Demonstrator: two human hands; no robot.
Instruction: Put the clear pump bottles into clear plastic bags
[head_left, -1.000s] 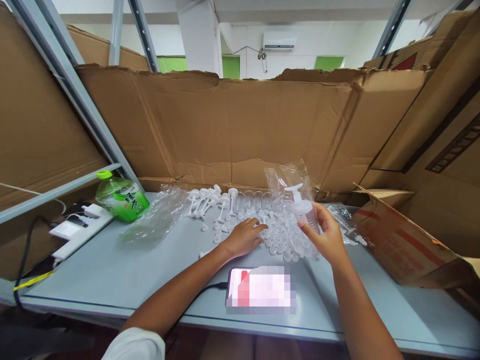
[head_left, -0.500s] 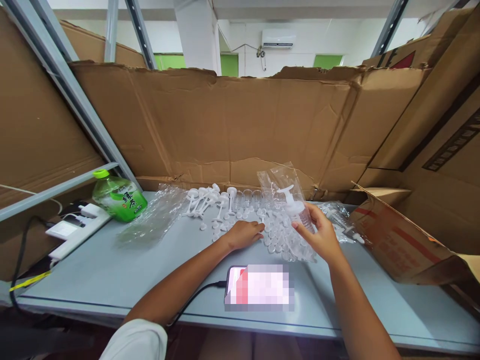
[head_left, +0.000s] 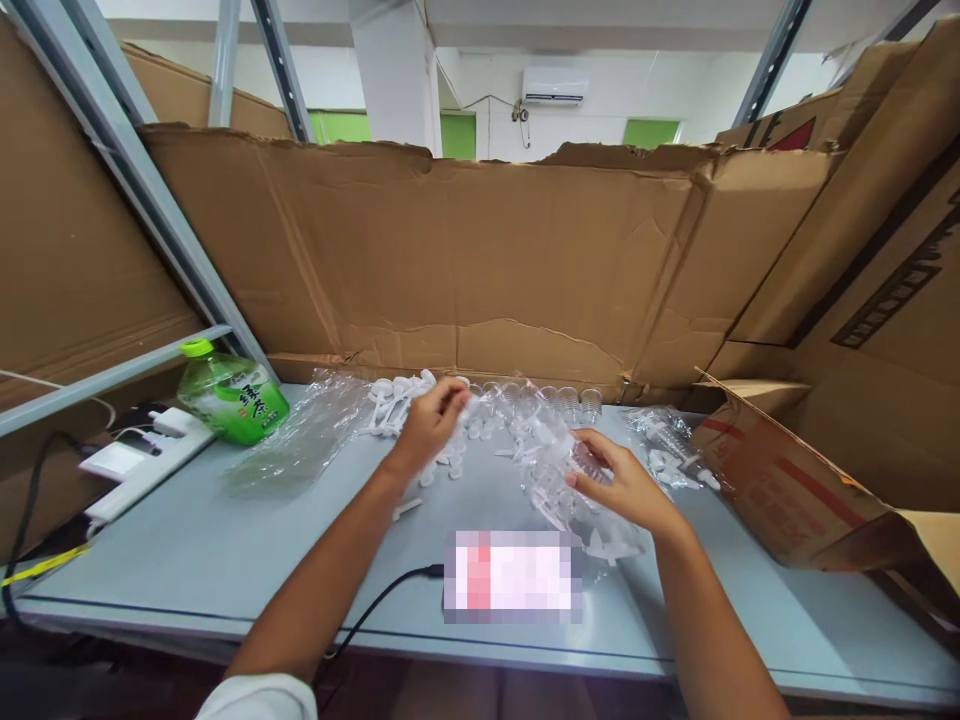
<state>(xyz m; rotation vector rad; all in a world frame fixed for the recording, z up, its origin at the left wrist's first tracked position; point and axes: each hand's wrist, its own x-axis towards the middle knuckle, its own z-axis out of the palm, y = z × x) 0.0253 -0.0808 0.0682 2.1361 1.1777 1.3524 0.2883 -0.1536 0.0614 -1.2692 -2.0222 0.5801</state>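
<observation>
My right hand [head_left: 626, 485] is closed around a clear ribbed bottle [head_left: 586, 460] at the right of the pile. A crumpled clear plastic bag [head_left: 536, 425] spreads between my two hands, over the small parts. My left hand [head_left: 435, 425] is raised at the pile's left, thumb and fingers pinched at the bag's edge. Below my right hand lies a white pump head [head_left: 611, 548], seen partly through plastic. White pumps with stems [head_left: 394, 400] lie behind my left hand. Several clear ribbed containers [head_left: 568, 400] stand in a row at the back.
A phone [head_left: 514, 575] with a cable lies near the front edge. At left are a green drink bottle [head_left: 236, 395], a power strip [head_left: 154, 465] and a flat plastic bag [head_left: 307, 440]. An open carton [head_left: 795, 480] and bagged parts [head_left: 671, 450] are at right. Cardboard [head_left: 480, 260] walls the back.
My left hand rose from the small parts and moved left to pinch the bag. The bag came down from upright and now stretches between my hands. The white pump top has left its upright position.
</observation>
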